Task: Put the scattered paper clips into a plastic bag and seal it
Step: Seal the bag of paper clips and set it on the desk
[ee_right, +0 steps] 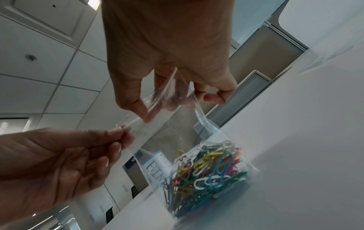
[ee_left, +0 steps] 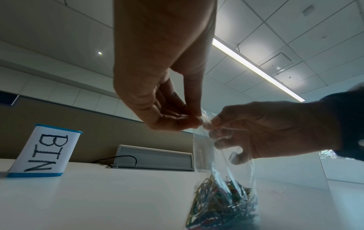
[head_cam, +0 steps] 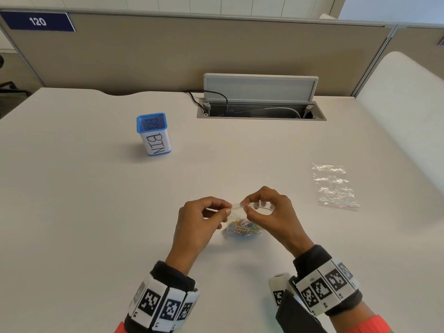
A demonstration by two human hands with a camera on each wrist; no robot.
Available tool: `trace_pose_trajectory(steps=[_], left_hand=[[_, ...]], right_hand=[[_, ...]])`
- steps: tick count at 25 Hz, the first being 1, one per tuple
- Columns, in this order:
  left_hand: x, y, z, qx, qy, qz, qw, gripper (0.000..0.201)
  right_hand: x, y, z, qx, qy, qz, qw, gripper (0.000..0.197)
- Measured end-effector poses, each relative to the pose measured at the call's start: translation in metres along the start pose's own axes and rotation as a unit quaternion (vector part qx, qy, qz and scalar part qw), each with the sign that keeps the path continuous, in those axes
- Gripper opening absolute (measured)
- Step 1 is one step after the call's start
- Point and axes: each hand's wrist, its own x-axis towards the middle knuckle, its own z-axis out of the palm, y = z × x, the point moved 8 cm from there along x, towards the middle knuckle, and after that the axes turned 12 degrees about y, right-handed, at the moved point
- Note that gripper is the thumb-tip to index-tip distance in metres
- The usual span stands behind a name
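Observation:
A small clear plastic bag [head_cam: 236, 205] stands upright on the white desk [head_cam: 96, 212], its bottom resting on the surface. A heap of coloured paper clips [head_cam: 242, 228] fills the bag's bottom and shows through the plastic in the wrist views [ee_left: 222, 205] [ee_right: 206, 174]. My left hand [head_cam: 228, 209] pinches the left end of the bag's top strip between thumb and forefinger. My right hand [head_cam: 245, 206] pinches the same strip just to the right, with its other fingers curled behind the bag's mouth. I cannot tell whether the strip is pressed closed.
A blue mesh holder labelled BIN [head_cam: 153, 133] stands at the back left. A second, empty clear bag [head_cam: 335, 186] lies flat to the right. An open cable tray [head_cam: 262, 109] with a raised lid sits at the desk's rear, before a beige partition [head_cam: 192, 51].

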Motion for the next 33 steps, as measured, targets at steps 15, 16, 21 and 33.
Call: trace_pose_trajectory(steps=[15, 16, 21, 33], left_hand=[[-0.003, 0.001, 0.004, 0.001, -0.01, 0.014, 1.0, 0.01], [-0.003, 0.001, 0.004, 0.001, -0.011, 0.014, 1.0, 0.01], [-0.001, -0.003, -0.003, -0.003, 0.012, 0.005, 1.0, 0.008], [-0.002, 0.005, 0.002, 0.045, -0.001, 0.05, 0.998, 0.003]], right_hand=[[-0.001, -0.005, 0.004, -0.091, -0.001, -0.03, 0.995, 0.007], [-0.001, -0.004, 0.004, -0.092, 0.002, -0.025, 0.995, 0.008], [-0.003, -0.003, 0.006, -0.096, 0.018, -0.022, 0.995, 0.02], [-0.005, -0.012, 0.015, -0.103, 0.022, -0.044, 0.993, 0.009]])
